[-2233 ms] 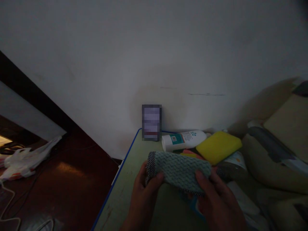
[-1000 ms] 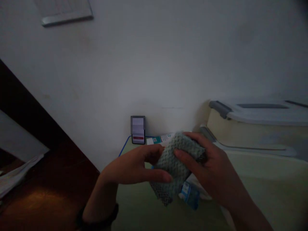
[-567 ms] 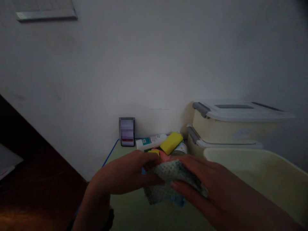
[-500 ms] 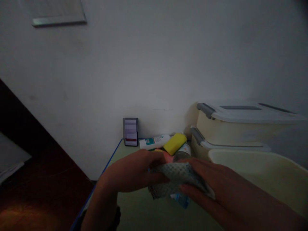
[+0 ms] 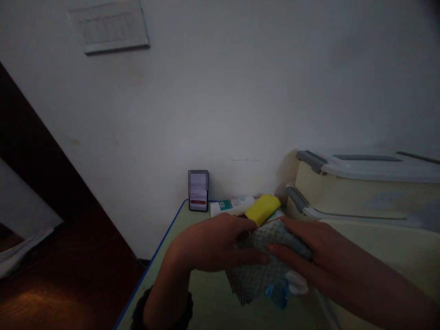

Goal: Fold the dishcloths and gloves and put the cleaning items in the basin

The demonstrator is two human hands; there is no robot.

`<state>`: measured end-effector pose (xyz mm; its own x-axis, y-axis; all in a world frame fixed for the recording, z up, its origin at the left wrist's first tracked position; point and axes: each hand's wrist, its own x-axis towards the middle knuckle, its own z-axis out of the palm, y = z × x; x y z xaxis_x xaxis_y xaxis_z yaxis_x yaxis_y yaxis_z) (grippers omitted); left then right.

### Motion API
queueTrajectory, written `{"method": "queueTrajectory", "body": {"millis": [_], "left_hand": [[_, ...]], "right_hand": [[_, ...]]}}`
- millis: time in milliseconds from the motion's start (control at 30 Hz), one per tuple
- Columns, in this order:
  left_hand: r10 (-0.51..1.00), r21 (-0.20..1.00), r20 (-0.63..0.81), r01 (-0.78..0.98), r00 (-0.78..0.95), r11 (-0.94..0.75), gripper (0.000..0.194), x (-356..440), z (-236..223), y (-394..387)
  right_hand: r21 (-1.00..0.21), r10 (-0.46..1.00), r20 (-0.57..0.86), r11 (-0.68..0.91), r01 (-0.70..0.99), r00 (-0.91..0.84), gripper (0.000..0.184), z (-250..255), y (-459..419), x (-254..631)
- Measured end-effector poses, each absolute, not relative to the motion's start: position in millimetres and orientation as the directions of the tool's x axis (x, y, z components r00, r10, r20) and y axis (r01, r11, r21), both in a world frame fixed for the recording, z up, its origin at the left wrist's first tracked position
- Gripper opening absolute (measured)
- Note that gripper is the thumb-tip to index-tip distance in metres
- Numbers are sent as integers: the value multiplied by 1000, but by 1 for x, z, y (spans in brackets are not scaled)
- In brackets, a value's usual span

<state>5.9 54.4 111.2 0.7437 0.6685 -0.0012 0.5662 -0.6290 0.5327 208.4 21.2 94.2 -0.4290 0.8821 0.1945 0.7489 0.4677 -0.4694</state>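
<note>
Above the bench (image 5: 206,298), my left hand (image 5: 220,243) and right hand (image 5: 309,256) pinch the pale green cloth (image 5: 271,247) between their fingers — one hand each side. Beyond it lies a yellow sponge (image 5: 263,209), beside a white bottle (image 5: 233,206) — then an upright phone (image 5: 198,191).

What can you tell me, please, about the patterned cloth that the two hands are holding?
The cloth is pale grey-green, with a textured, woven-looking surface and a darker, checked-looking band at its lower left corner. It looks soft and bends between the left hand and the right hand, whose fingers press on it from either side and hide part of it. It appears to be held above the green tabletop, in front of the yellow block. Whether it is wet or dry, I cannot tell.
</note>
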Motion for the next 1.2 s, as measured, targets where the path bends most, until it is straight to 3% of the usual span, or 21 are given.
{"method": "queueTrajectory", "body": {"millis": [167,400,667,933,1067,1200], "left_hand": [[663,595,82,497,744,-631,32,6,117,53],[664,637,225,408,713,-654,28,10,121,48],[674,654,296,370,677,-660,21,17,120,46],[702,840,160,278,694,-466,30,5,118,47],[774,898,326,77,543,-432,18,3,114,57],[801,885,449,-70,396,-461,18,9,112,62]], "right_hand": [[-515,908,234,419,748,-348,29,101,20,207],[-655,911,287,412,634,-296,31,108,14,203],[-679,907,298,421,602,-298,29,113,12,206],[-660,880,447,444,606,-159,27,117,2,216],[-701,885,437,447,556,-160,20,118,2,226],[-743,906,376,419,523,-193,20,120,4,232]]}}
